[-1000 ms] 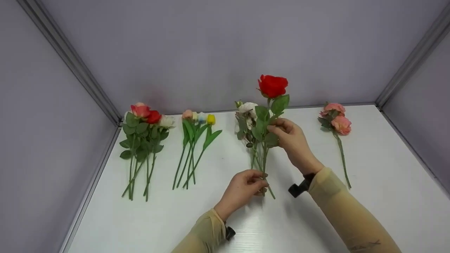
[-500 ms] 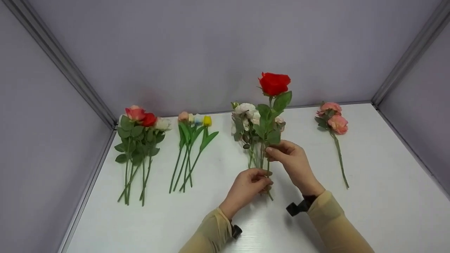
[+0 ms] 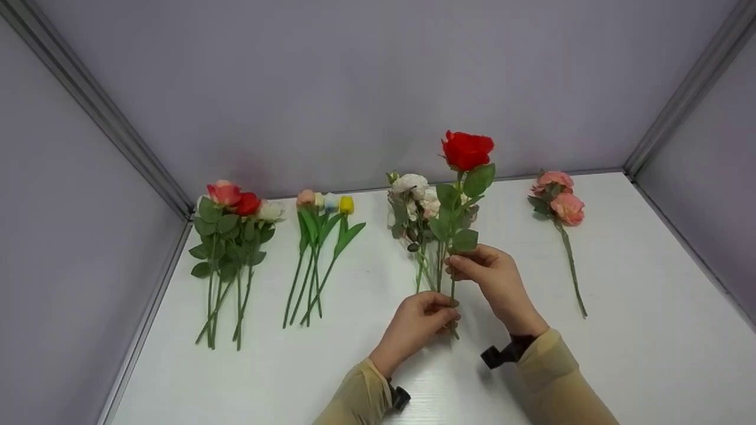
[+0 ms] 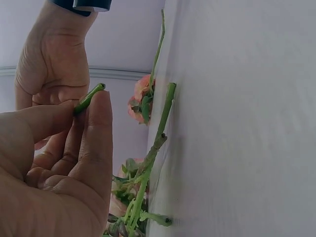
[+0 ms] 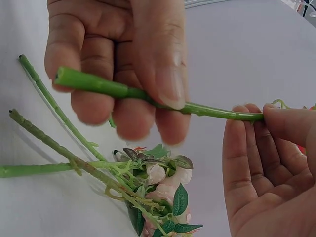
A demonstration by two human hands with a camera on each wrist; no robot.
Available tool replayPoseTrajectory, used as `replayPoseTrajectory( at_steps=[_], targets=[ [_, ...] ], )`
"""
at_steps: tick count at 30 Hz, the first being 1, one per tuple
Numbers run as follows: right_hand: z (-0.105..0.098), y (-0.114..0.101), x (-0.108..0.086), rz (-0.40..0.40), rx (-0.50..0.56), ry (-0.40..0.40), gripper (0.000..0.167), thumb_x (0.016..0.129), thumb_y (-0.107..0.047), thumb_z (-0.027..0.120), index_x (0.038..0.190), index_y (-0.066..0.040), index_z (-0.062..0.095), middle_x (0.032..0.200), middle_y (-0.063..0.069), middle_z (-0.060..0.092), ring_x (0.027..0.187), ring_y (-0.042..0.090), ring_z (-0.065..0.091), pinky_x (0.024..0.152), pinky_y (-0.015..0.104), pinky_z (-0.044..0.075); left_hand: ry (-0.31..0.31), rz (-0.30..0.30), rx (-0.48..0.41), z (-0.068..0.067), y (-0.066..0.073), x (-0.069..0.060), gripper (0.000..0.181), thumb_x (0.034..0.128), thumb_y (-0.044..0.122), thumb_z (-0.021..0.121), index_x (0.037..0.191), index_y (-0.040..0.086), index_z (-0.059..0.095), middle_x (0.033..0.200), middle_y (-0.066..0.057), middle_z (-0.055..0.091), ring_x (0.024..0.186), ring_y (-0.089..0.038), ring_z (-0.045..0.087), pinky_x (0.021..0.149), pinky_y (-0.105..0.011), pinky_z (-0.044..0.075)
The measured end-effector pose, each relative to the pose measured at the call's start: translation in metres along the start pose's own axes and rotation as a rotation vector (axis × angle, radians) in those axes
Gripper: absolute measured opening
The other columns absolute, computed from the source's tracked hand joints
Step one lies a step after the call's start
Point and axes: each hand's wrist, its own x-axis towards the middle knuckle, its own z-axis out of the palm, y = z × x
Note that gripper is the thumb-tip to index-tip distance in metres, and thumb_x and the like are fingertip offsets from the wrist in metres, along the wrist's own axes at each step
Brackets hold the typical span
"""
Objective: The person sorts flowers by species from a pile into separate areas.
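A red rose (image 3: 468,151) with green leaves stands upright between my hands, above the table. Low on its stem, my left hand (image 3: 415,323) pinches with thumb and fingers. My right hand (image 3: 495,280) pinches the same stem higher up, just under the lowest leaves. Seen from the right wrist, the green stem (image 5: 94,84) runs from the left hand (image 5: 148,54) across to the right hand (image 5: 276,163), its cut end sticking out. Behind the rose lies a bunch of whitish-pink flowers (image 3: 411,186), partly hidden by rose leaves and hands.
On the white table (image 3: 248,383), a bunch of roses (image 3: 227,236) in red, pink and white lies at left. Several tulips (image 3: 322,227) lie beside it. A pink two-headed flower (image 3: 568,209) lies at right. Grey panels (image 3: 331,88) enclose the back and sides.
My right hand has slid down the stem, from among the leaves to just below them. The rose has shifted slightly right. My left hand still pinches the lower stem.
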Motion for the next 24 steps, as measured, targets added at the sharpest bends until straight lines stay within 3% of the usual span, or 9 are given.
replayPoseTrajectory(
  at_steps=[8, 15, 19, 24],
  targets=[
    [0.0024, 0.0011, -0.0023, -0.001, -0.009, 0.008, 0.035, 0.095, -0.018, 0.076, 0.114, 0.010, 0.069, 0.102, 0.024, 0.072, 0.089, 0.030, 0.072, 0.083, 0.040, 0.060, 0.003, 0.002, -0.004, 0.0002, -0.0017, -0.0011, 0.016, 0.0970, 0.013, 0.071, 0.109, 0.003, 0.075, 0.091, 0.000, 0.074, 0.084, -0.018, 0.072, 0.070, -0.029, 0.059],
    [0.0047, 0.0006, -0.0028, -0.008, -0.029, 0.010, 0.031, 0.095, -0.020, 0.077, 0.113, 0.005, 0.072, 0.102, 0.022, 0.072, 0.094, 0.042, 0.069, 0.082, 0.041, 0.060, 0.003, 0.008, -0.021, -0.0003, -0.0045, -0.0013, 0.014, 0.0970, 0.013, 0.071, 0.108, 0.004, 0.075, 0.091, -0.001, 0.074, 0.085, -0.019, 0.073, 0.071, -0.030, 0.060],
    [0.0051, -0.0011, -0.0034, -0.022, -0.055, 0.011, 0.033, 0.095, -0.022, 0.077, 0.114, 0.004, 0.072, 0.103, 0.020, 0.073, 0.092, 0.036, 0.071, 0.082, 0.041, 0.060, 0.004, 0.012, -0.021, -0.0008, -0.0055, -0.0010, 0.013, 0.0970, 0.014, 0.071, 0.107, 0.006, 0.075, 0.091, -0.001, 0.074, 0.085, -0.018, 0.073, 0.072, -0.031, 0.060],
    [0.0055, -0.0020, -0.0051, -0.036, -0.071, 0.011, 0.034, 0.095, -0.023, 0.077, 0.116, 0.002, 0.071, 0.104, 0.020, 0.073, 0.093, 0.037, 0.071, 0.081, 0.042, 0.060, 0.014, 0.016, -0.020, -0.0007, -0.0057, -0.0018, 0.011, 0.0959, 0.016, 0.074, 0.104, 0.009, 0.074, 0.091, -0.001, 0.073, 0.084, -0.018, 0.072, 0.072, -0.032, 0.060]
  ],
)
